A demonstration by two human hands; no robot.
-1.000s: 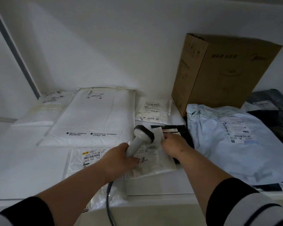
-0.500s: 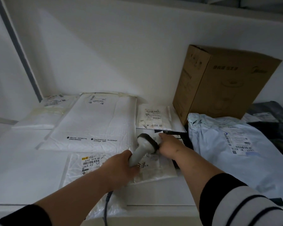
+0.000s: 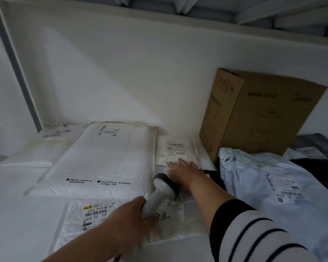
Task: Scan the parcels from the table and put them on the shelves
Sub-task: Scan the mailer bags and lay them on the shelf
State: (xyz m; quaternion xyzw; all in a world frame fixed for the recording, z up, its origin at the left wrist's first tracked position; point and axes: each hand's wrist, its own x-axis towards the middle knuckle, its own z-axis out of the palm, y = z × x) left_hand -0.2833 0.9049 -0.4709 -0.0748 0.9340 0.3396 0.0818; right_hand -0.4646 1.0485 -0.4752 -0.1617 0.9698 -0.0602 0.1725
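My left hand [image 3: 129, 214] grips the handle of a grey barcode scanner [image 3: 159, 191], its dark head tilted over a crinkled white parcel [image 3: 178, 210] at the table's front. My right hand [image 3: 186, 172] stretches forward with its fingers straight, the fingertips touching the near edge of a small white labelled parcel [image 3: 175, 150] by the wall. Another white parcel with a yellow-marked barcode label [image 3: 95, 210] lies under my left wrist. A large white padded mailer [image 3: 102, 163] lies to the left.
A brown cardboard box [image 3: 257, 114] stands at the back right against the wall. A big pale blue bag [image 3: 273, 186] lies in front of it, dark bags [image 3: 314, 148] behind. A flat white parcel [image 3: 38, 148] lies at the far left. A shelf underside [image 3: 216, 8] runs overhead.
My right hand let go of the crinkled parcel by the scanner and reached forward to the small parcel near the wall. The view tilted up. My left hand kept the scanner.
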